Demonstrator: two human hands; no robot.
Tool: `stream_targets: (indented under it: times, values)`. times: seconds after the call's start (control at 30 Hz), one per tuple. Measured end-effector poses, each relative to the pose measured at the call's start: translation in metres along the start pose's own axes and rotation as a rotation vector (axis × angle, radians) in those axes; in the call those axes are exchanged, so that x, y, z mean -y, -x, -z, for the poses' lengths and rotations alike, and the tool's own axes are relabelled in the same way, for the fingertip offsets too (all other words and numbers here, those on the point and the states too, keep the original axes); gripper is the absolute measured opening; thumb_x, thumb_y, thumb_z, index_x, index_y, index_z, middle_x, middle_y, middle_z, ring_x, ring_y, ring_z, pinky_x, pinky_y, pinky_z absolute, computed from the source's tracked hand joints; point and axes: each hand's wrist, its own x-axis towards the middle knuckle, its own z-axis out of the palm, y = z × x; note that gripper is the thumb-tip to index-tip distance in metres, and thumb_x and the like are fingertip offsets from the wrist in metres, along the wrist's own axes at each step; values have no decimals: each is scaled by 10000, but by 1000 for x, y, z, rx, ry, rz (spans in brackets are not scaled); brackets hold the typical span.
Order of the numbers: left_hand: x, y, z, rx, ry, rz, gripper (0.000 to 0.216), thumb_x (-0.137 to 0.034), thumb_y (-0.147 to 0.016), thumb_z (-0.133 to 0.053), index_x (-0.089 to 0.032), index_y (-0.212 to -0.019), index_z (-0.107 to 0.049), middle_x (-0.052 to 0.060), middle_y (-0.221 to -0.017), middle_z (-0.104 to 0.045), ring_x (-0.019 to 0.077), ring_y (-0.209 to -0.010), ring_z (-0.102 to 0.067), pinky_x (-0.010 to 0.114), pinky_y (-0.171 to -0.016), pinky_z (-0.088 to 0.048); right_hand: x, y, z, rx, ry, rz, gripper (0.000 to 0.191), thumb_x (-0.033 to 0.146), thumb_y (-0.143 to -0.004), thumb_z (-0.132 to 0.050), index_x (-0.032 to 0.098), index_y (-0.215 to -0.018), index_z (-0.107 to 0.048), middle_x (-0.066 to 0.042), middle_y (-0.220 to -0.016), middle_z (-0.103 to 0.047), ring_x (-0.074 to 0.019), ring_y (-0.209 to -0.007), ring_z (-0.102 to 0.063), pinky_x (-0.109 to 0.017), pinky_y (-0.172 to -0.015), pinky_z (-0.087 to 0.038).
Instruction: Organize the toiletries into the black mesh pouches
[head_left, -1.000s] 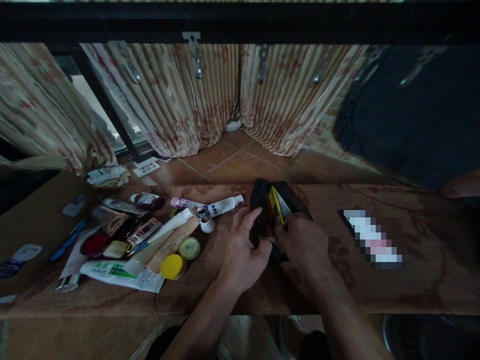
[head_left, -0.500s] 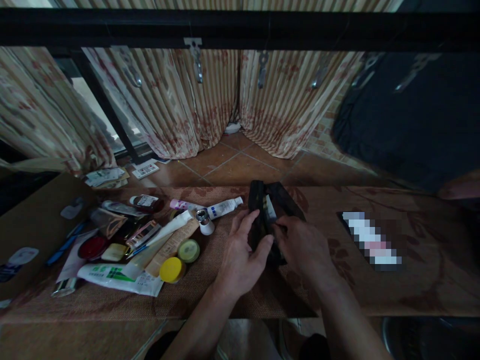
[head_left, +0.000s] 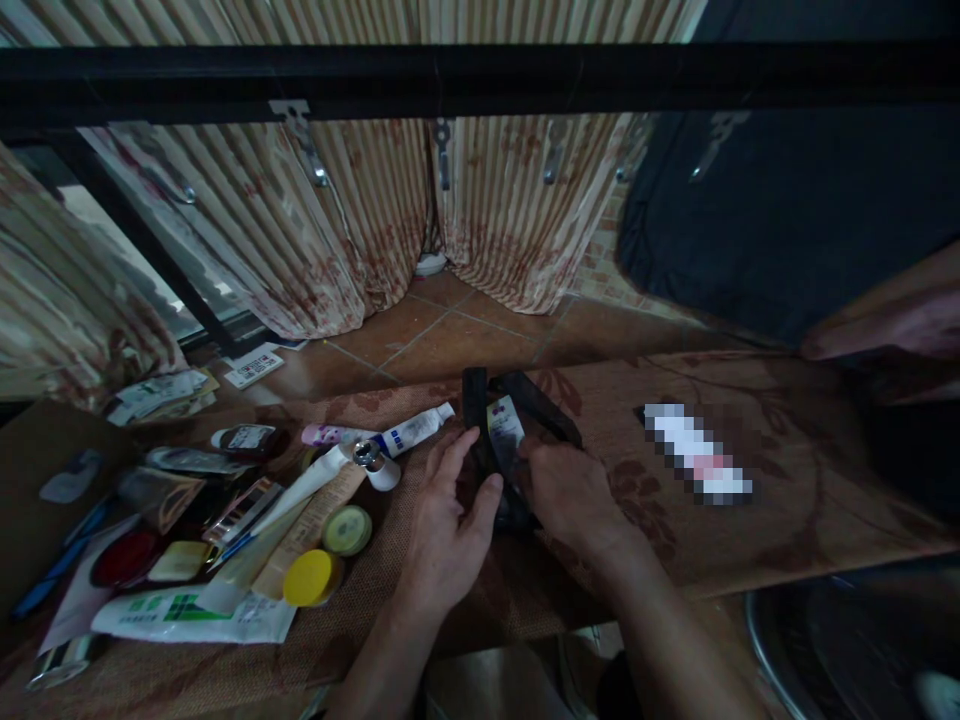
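A black pouch (head_left: 474, 395) lies open on the cloth-covered table between my hands, its two long sides spread apart. A small white packet with a printed mark (head_left: 505, 422) shows inside the opening. My left hand (head_left: 450, 525) steadies the pouch's near-left side, thumb and fingers closed about its edge. Fingers curled, my right hand (head_left: 566, 495) reaches into the opening beside the packet's lower end; its fingertips are hidden, so what they pinch cannot be made out. Left of my left hand lie a white-capped bottle (head_left: 379, 468), a yellow-lidded jar (head_left: 311, 578) and a green-lidded jar (head_left: 347, 530).
Tubes, including a white-and-green one (head_left: 195, 612), and other cosmetics crowd the table's left, beside a cardboard box (head_left: 37, 460). A phone with a blurred screen (head_left: 694, 450) lies to the right. Another person's arm (head_left: 892, 310) is at the far right. A dark metal bar (head_left: 487, 80) crosses above.
The view has shifted to the right and tilted slightly. More of the white packet shows in the pouch's opening. Both hands stay at the pouch.
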Motion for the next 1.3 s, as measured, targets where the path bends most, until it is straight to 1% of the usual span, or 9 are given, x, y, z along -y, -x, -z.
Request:
stream_targets:
  times: [0.13,0.27,0.5,0.67,0.8,1.0,1.17,1.23,1.3]
  values:
    - [-2,0,-1,14,72,40,471,-285,-912,-556,-271,-1377,-488,75,-1373,-545,223,-1201,-578,370,-959,-525,1,0,0,-49,-38,0,198,206,-876,-527,222,-979,-695,-77,-915,-756,-259,-929,-697,-340,-778,-436]
    - [-6,-1,-1,15,108,82,487,-225,-909,-522,-231,-1392,-460,74,-1394,-555,211,-1247,-560,401,-1076,-444,3,2,3,-117,-69,-2,226,196,-899,-489,237,-939,-707,-65,-869,-749,-250,-918,-687,-339,-786,-416]
    - [-8,-4,2,-34,177,119,534,-133,-841,-493,-191,-1369,-448,93,-1380,-572,214,-1258,-552,435,-1120,-390,2,5,11,-17,-112,87,249,248,-945,-470,239,-894,-713,-56,-868,-752,-221,-870,-689,-303,-744,-397]
    - [-4,-2,2,-15,232,125,525,-215,-872,-535,-201,-1385,-424,108,-1330,-595,224,-1240,-566,424,-1059,-452,-1,5,9,-9,-152,120,220,232,-950,-470,216,-1004,-683,-58,-884,-753,-216,-853,-696,-295,-733,-391]
    - [-2,2,2,13,257,146,538,-329,-906,-566,-200,-1403,-404,128,-1315,-579,227,-1177,-601,397,-966,-521,-10,1,4,-19,-189,141,182,213,-910,-532,224,-1000,-690,-44,-869,-751,-193,-852,-694,-279,-753,-403]
    - [-9,2,3,32,207,150,503,-342,-911,-574,-188,-1372,-442,126,-1318,-590,230,-1176,-605,378,-952,-533,-19,-2,2,-189,-281,118,158,244,-848,-596,228,-964,-702,-35,-857,-740,-197,-813,-677,-298,-765,-444]
    - [-9,2,5,59,132,157,478,-372,-915,-562,-195,-1351,-480,119,-1307,-614,239,-1132,-627,399,-925,-539,-25,-2,9,-438,-408,53,269,339,-863,-575,207,-1067,-688,-92,-1033,-728,-259,-936,-669,-369,-811,-481]
    - [-10,2,6,87,84,173,473,-397,-911,-559,-201,-1338,-501,111,-1284,-635,239,-1055,-656,409,-893,-548,-29,-5,8,-456,-417,-31,360,371,-847,-596,183,-1147,-662,-129,-1078,-717,-293,-979,-666,-407,-825,-488]
    - [-13,3,7,93,43,188,478,-416,-902,-566,-206,-1329,-518,101,-1236,-668,243,-988,-677,418,-866,-555,-32,-7,4,-375,-476,-73,438,390,-847,-597,155,-1216,-621,-151,-1089,-716,-300,-972,-677,-420,-819,-498]
